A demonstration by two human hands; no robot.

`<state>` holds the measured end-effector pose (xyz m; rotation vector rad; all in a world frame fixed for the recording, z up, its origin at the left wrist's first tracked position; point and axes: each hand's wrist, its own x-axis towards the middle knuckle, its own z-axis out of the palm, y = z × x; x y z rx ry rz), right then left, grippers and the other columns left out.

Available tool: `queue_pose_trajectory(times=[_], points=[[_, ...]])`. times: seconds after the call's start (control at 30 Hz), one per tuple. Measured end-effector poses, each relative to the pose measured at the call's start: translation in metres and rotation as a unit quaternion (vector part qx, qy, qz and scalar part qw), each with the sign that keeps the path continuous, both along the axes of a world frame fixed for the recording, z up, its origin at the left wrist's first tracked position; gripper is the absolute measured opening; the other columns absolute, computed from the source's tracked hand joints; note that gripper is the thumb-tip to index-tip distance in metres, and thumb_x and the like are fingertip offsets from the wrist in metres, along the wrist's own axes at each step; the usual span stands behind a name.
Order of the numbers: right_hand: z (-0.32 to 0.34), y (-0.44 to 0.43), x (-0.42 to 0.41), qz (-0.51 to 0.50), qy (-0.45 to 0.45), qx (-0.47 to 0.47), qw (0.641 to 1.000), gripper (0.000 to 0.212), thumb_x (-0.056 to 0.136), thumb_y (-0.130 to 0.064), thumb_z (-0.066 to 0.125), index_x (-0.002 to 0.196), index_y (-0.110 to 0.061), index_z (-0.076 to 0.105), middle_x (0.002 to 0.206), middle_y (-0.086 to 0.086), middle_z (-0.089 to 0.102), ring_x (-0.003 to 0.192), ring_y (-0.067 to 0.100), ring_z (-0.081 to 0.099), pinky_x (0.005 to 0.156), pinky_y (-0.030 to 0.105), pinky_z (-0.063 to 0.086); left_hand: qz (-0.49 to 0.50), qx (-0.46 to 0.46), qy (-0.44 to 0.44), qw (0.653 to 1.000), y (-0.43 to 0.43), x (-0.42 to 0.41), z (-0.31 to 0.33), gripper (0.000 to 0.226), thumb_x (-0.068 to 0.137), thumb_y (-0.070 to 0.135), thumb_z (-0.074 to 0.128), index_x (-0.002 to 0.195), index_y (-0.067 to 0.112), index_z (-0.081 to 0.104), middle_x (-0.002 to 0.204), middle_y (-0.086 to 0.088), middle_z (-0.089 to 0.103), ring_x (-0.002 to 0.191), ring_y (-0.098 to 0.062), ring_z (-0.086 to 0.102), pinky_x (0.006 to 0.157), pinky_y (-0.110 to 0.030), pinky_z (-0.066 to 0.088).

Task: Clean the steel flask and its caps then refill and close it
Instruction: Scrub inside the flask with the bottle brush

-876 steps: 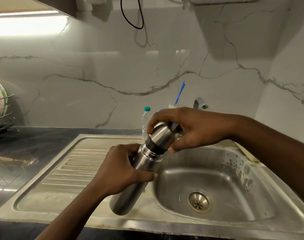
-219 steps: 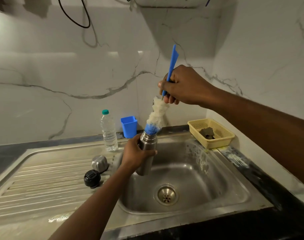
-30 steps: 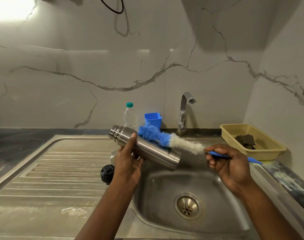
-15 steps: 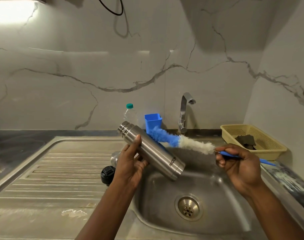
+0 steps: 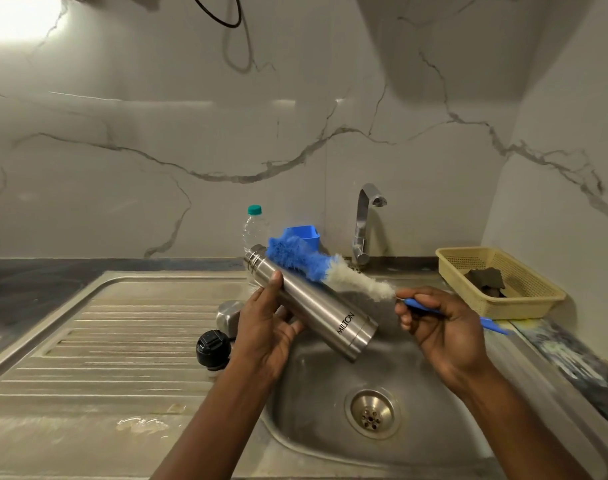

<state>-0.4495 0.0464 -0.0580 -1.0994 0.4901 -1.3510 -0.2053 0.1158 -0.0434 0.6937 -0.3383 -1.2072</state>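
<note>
Over the sink, the left hand grips the steel flask, its mouth tilted toward 10 o'clock. At its 3 o'clock the right hand pinches the bottle brush, whose bristles lie along the flask's far side. The black cap and steel cap sit at 9 o'clock.

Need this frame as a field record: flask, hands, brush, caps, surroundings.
flask: steel flask, uncapped, tilted, mouth up-left, base over sink basin
left: left hand grips flask body
right: right hand grips brush handle
brush: bristles lie along flask's far side, outside it
caps: steel cap, black cap on drainboard beside left hand
water: none seen at tap
other: plastic bottle, blue cup at wall; yellow basket holds dark scrub pad
</note>
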Motion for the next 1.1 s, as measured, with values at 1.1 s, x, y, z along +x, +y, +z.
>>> queue_pose_trajectory(times=[1.1], points=[[0.005,0.0,-0.003,-0.026,0.003,-0.043,0.999,0.048,0.101,0.003,0.038,0.087,-0.006,0.083,0.082,0.018,0.073,0.076,0.024,0.068,0.064,0.026,0.058,-0.006,0.017,-0.169,0.985,0.003,-0.01,-0.004,0.027,0.093,0.017,0.075,0.119,0.016,0.067,0.123,-0.018,0.073,0.109,-0.032,0.075,0.085,-0.048,0.064]])
